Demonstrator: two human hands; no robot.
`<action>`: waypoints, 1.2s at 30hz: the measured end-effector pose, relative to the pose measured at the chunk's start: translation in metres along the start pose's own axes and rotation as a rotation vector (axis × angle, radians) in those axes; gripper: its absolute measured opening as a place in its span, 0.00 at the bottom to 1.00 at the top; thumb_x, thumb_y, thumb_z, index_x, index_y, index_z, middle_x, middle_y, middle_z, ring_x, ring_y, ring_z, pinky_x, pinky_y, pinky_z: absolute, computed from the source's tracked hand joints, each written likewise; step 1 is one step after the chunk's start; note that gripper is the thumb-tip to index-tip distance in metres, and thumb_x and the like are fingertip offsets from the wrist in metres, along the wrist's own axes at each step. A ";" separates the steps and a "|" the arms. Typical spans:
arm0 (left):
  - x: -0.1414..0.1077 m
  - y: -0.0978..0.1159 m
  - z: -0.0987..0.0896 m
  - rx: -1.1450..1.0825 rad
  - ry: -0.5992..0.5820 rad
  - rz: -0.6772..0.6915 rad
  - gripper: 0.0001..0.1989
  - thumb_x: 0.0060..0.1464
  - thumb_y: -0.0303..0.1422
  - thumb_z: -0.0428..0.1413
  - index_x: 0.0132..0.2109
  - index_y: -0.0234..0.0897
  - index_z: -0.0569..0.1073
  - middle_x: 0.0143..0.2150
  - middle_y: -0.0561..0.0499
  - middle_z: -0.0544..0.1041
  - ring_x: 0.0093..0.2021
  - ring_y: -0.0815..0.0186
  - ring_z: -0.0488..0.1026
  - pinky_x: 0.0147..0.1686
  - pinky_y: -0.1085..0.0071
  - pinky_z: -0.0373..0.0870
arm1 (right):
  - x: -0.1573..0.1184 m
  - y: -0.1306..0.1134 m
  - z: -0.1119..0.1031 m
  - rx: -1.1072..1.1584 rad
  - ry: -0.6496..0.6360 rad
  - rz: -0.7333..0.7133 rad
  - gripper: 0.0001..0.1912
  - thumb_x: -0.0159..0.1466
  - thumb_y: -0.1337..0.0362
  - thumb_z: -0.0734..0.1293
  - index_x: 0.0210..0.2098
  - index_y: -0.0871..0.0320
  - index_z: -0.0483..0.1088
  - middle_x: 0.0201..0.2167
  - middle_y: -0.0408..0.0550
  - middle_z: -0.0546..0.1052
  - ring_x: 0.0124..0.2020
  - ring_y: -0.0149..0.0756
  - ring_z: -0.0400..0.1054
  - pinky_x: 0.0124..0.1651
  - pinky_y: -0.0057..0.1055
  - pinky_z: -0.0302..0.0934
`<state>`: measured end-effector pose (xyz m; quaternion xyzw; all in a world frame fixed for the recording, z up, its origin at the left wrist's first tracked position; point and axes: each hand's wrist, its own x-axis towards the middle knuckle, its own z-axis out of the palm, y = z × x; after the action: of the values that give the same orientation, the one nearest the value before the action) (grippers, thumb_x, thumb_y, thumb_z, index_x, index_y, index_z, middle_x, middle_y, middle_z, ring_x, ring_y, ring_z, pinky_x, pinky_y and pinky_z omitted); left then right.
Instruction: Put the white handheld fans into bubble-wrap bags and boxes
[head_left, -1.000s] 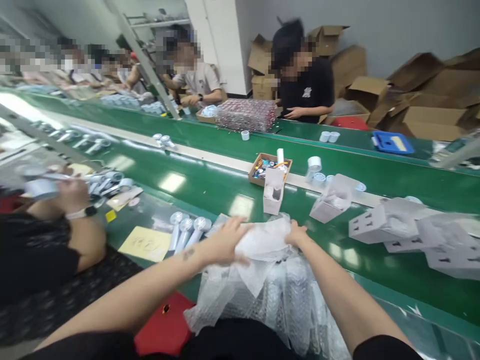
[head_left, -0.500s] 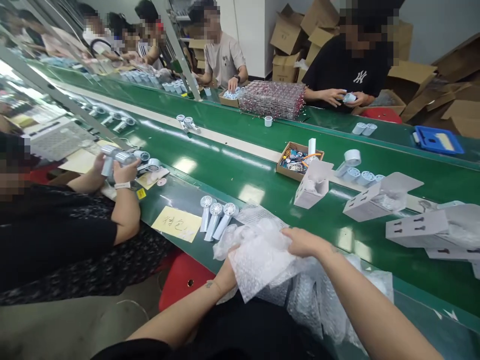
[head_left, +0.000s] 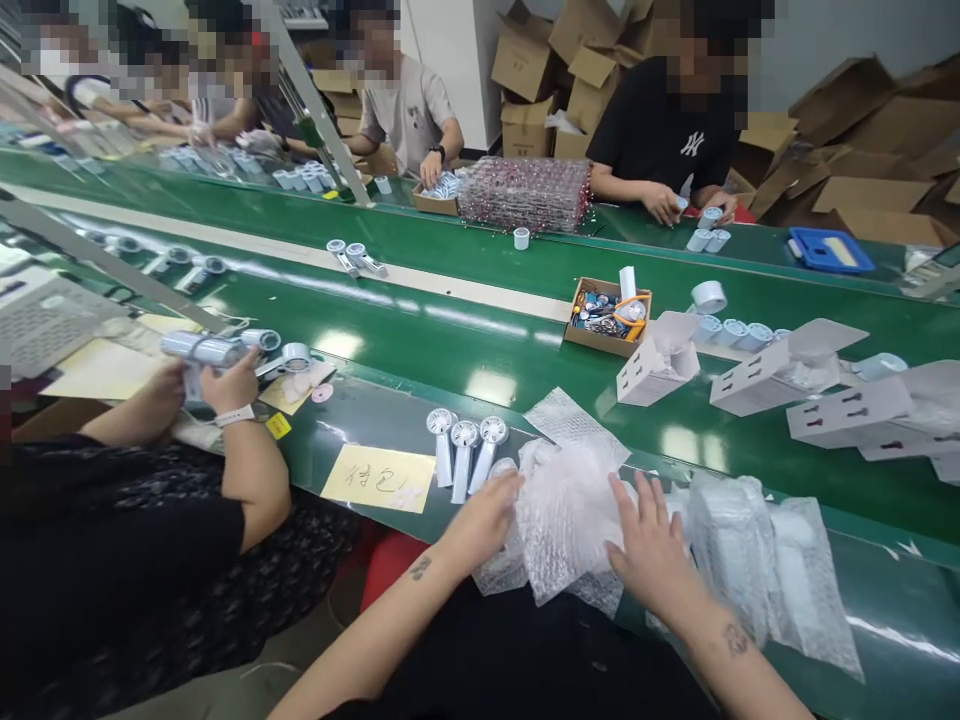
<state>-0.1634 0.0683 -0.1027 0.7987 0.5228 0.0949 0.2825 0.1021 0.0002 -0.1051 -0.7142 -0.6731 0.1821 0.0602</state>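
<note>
Crumpled bubble wrap bags (head_left: 566, 520) lie in a heap at the near edge of the bench. My left hand (head_left: 484, 515) is closed at the heap's left side, with its fingertips on the plastic. My right hand (head_left: 652, 545) lies on the heap's right side, fingers spread. Just beyond my left hand, three light blue handheld fans (head_left: 465, 455) rest side by side. Right of my right hand lie filled bubble wrap bags (head_left: 739, 550) with pale blue items inside. A flat bubble wrap sheet (head_left: 577, 425) sticks out behind the heap.
A yellow handwritten paper (head_left: 379, 478) lies left of the fans. Open white boxes (head_left: 776, 370) and a cardboard box of small parts (head_left: 607, 315) stand on the green belt (head_left: 420, 340). At left, a co-worker's hands (head_left: 225, 385) hold fans. Other people sit across the belt.
The bubble wrap that both hands held up is now lower on the bench. My right hand has opened and spread its fingers. The view has shifted, uncovering more filled bags at right.
</note>
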 end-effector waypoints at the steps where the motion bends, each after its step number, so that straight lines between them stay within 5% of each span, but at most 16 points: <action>1: 0.000 -0.006 -0.011 0.010 0.064 -0.116 0.20 0.61 0.30 0.44 0.58 0.40 0.68 0.56 0.43 0.74 0.55 0.59 0.71 0.53 0.62 0.69 | -0.003 -0.007 0.003 0.020 -0.022 -0.057 0.40 0.61 0.62 0.64 0.68 0.43 0.42 0.71 0.54 0.40 0.70 0.65 0.28 0.61 0.73 0.34; 3: 0.011 -0.014 -0.025 0.123 0.091 -0.368 0.18 0.64 0.32 0.40 0.53 0.37 0.71 0.49 0.41 0.78 0.50 0.57 0.74 0.50 0.61 0.69 | -0.005 -0.019 0.014 0.049 -0.163 -0.152 0.37 0.60 0.54 0.67 0.65 0.39 0.51 0.71 0.49 0.44 0.70 0.63 0.27 0.62 0.71 0.31; 5: 0.030 -0.017 -0.026 0.265 -0.023 -0.502 0.18 0.63 0.38 0.44 0.50 0.32 0.72 0.44 0.37 0.79 0.47 0.52 0.76 0.46 0.60 0.69 | -0.003 -0.023 0.026 0.052 -0.319 -0.211 0.35 0.56 0.56 0.71 0.62 0.38 0.59 0.70 0.46 0.49 0.70 0.62 0.29 0.63 0.70 0.27; 8: 0.059 -0.014 -0.021 0.338 -0.140 -0.521 0.19 0.59 0.41 0.49 0.45 0.29 0.74 0.42 0.33 0.79 0.45 0.49 0.77 0.42 0.61 0.69 | 0.001 -0.015 0.028 0.068 -0.417 -0.265 0.39 0.51 0.68 0.73 0.60 0.40 0.63 0.70 0.46 0.50 0.70 0.60 0.30 0.64 0.67 0.23; 11: 0.070 -0.005 -0.033 0.355 -0.133 -0.539 0.16 0.56 0.39 0.49 0.40 0.31 0.75 0.40 0.34 0.79 0.44 0.49 0.77 0.39 0.63 0.69 | 0.005 0.000 0.001 0.212 -0.495 -0.255 0.36 0.50 0.74 0.70 0.57 0.44 0.68 0.67 0.48 0.58 0.70 0.58 0.38 0.65 0.65 0.30; 14: 0.063 0.019 -0.055 0.318 -0.025 -0.553 0.17 0.56 0.43 0.48 0.36 0.34 0.74 0.35 0.38 0.80 0.40 0.50 0.77 0.34 0.64 0.67 | 0.016 0.005 -0.033 0.509 -0.405 -0.137 0.19 0.58 0.67 0.64 0.48 0.49 0.74 0.52 0.50 0.76 0.58 0.51 0.65 0.61 0.55 0.53; 17: 0.056 0.056 -0.059 0.038 0.079 -0.401 0.18 0.54 0.47 0.49 0.31 0.37 0.73 0.27 0.47 0.77 0.32 0.58 0.76 0.29 0.69 0.65 | 0.035 -0.008 -0.047 0.966 -0.204 0.061 0.17 0.61 0.54 0.64 0.47 0.52 0.72 0.46 0.52 0.77 0.47 0.46 0.71 0.52 0.46 0.65; 20: 0.077 0.079 -0.042 -0.301 -0.130 -0.150 0.21 0.54 0.51 0.51 0.29 0.37 0.74 0.24 0.52 0.76 0.25 0.65 0.73 0.24 0.73 0.64 | 0.052 -0.027 -0.045 1.539 -0.196 0.187 0.28 0.55 0.44 0.68 0.50 0.52 0.68 0.49 0.53 0.75 0.46 0.46 0.71 0.48 0.45 0.67; 22: 0.113 0.077 -0.031 -0.310 -0.218 -0.175 0.22 0.57 0.49 0.48 0.30 0.36 0.75 0.25 0.50 0.77 0.25 0.66 0.74 0.26 0.73 0.67 | 0.056 -0.032 -0.043 1.753 -0.131 0.282 0.28 0.52 0.42 0.70 0.45 0.53 0.68 0.43 0.51 0.76 0.41 0.44 0.73 0.44 0.43 0.67; 25: 0.178 0.057 -0.021 -0.132 -0.100 -0.353 0.15 0.59 0.37 0.48 0.36 0.33 0.75 0.34 0.44 0.79 0.38 0.61 0.77 0.37 0.71 0.70 | 0.049 -0.024 -0.047 1.829 -0.073 0.435 0.26 0.48 0.47 0.75 0.41 0.54 0.69 0.34 0.45 0.75 0.33 0.37 0.71 0.39 0.36 0.67; 28: 0.219 0.040 -0.009 -0.033 -0.081 -0.391 0.05 0.48 0.28 0.57 0.34 0.33 0.75 0.42 0.39 0.78 0.50 0.54 0.73 0.46 0.67 0.67 | 0.033 -0.009 -0.055 1.826 -0.184 0.466 0.27 0.46 0.53 0.78 0.41 0.56 0.71 0.30 0.43 0.74 0.29 0.31 0.69 0.36 0.32 0.66; 32: 0.220 0.040 0.002 -0.013 -0.089 -0.331 0.03 0.48 0.24 0.56 0.30 0.35 0.71 0.38 0.43 0.77 0.49 0.55 0.72 0.46 0.66 0.66 | 0.015 0.000 -0.060 1.893 -0.235 0.417 0.28 0.45 0.57 0.79 0.44 0.56 0.70 0.31 0.43 0.73 0.31 0.33 0.70 0.33 0.31 0.67; 36: 0.191 0.065 -0.020 -0.115 -0.038 -0.219 0.06 0.55 0.30 0.53 0.41 0.37 0.68 0.34 0.51 0.75 0.38 0.64 0.73 0.40 0.71 0.66 | 0.012 -0.006 -0.067 1.999 -0.257 0.319 0.34 0.46 0.61 0.78 0.51 0.51 0.66 0.33 0.41 0.73 0.32 0.35 0.72 0.29 0.28 0.67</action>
<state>-0.0391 0.2259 -0.0779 0.7209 0.5951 0.0780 0.3465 0.1197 0.0236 -0.0435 -0.3936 -0.1112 0.7421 0.5311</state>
